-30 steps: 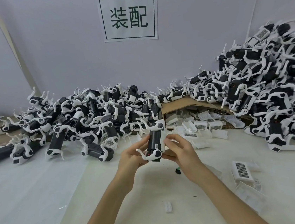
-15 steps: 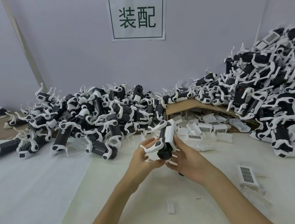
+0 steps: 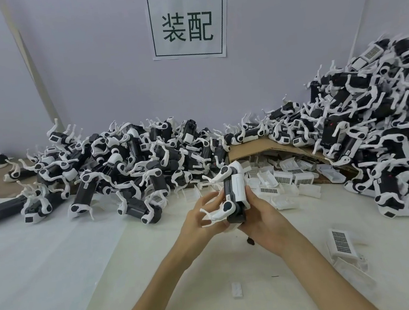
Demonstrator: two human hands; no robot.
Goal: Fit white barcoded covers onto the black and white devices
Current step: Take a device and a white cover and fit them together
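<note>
Both hands hold one black and white device [image 3: 231, 197] upright above the table, at the centre of the head view. My left hand [image 3: 201, 221] grips its lower left side, with a white leg poking out between the fingers. My right hand [image 3: 261, 217] wraps the right side, thumb resting on a white cover [image 3: 239, 188] that lies along the device's body. Loose white barcoded covers [image 3: 282, 179] lie in a heap just behind the hands.
Large piles of black and white devices fill the left [image 3: 122, 161] and right [image 3: 374, 130] back of the table. A folded cardboard sheet [image 3: 256, 146] arches over the covers. One barcoded cover [image 3: 341, 243] lies at the right, a small white piece [image 3: 236, 290] in front.
The device has been turned in my hands, so its white cover side now faces right and stands more upright. Both hands stay on it. The camera has shifted slightly.
</note>
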